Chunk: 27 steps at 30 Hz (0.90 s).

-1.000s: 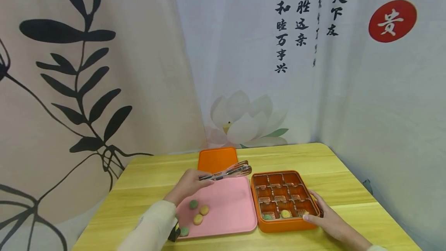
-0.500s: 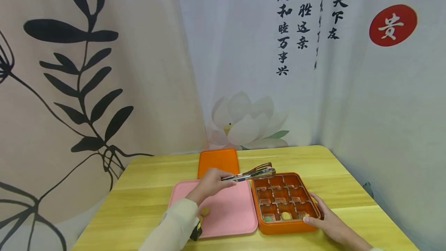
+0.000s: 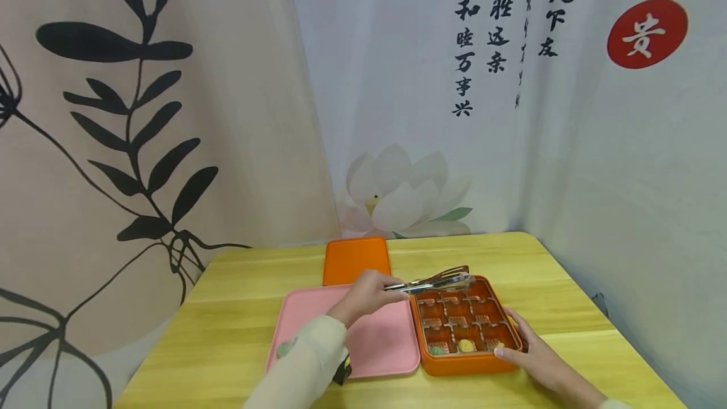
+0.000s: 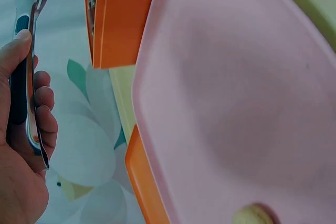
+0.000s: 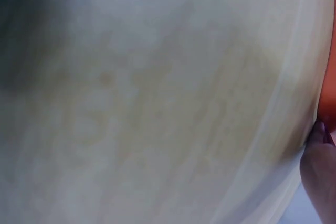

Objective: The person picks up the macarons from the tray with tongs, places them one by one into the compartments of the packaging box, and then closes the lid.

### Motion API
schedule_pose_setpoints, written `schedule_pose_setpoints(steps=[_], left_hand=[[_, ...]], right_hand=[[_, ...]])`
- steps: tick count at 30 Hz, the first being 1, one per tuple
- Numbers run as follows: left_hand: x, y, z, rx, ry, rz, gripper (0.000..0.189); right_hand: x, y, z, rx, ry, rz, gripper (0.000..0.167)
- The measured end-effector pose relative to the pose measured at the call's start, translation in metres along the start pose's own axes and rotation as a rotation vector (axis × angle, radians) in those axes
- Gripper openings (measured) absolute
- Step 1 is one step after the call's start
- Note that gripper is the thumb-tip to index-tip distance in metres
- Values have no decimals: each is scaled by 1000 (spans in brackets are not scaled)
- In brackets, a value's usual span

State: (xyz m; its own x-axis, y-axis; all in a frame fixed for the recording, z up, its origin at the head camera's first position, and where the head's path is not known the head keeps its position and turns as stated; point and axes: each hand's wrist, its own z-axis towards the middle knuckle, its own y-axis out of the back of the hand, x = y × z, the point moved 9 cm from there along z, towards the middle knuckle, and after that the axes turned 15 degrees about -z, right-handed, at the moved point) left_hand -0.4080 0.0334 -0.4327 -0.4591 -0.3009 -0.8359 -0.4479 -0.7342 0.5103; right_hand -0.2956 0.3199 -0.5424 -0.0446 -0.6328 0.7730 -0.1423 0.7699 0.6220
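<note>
My left hand (image 3: 370,295) grips a pair of metal tongs (image 3: 434,283) by the handles, also seen in the left wrist view with slotted tips and dark grips. The tips extend over the far part of an orange box (image 3: 462,366), which has a divided insert. Along the box's near row lie a green cookie (image 3: 436,350), a yellow cookie (image 3: 466,346) and a pale one partly behind my right thumb. My right hand (image 3: 536,358) holds the box at its right side, thumb on the near corner. Whether the tongs pinch anything, I cannot tell.
A pink tray (image 3: 386,349) stands left of the box, partly behind my left arm. On it show a green cookie (image 3: 284,349) and, in the left wrist view, a yellowish cookie (image 4: 253,215). An orange lid (image 3: 356,260) lies behind the tray. A printed curtain (image 3: 255,112) hangs behind the table.
My left hand has carried the tongs rightward from above the tray until their tips are over the box. My right hand stays at the box.
</note>
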Motion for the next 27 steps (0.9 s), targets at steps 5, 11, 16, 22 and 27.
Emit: schedule_pose_setpoints(steps=[5,11,16,22,27], left_hand=[[-2,-14,6,14,-6,-14,24],[0,-34,11,39,3,24,33],[-2,-47,12,63,-12,55,24],[-1,-48,13,53,-8,51,21],[1,-43,14,32,36,28,38]], right_hand=[[0,0,1,2,-5,7,93],[-2,1,1,22,-12,5,93],[-1,0,1,24,-4,12,92],[1,0,-1,19,0,7,93],[0,1,-1,16,-3,-7,92]])
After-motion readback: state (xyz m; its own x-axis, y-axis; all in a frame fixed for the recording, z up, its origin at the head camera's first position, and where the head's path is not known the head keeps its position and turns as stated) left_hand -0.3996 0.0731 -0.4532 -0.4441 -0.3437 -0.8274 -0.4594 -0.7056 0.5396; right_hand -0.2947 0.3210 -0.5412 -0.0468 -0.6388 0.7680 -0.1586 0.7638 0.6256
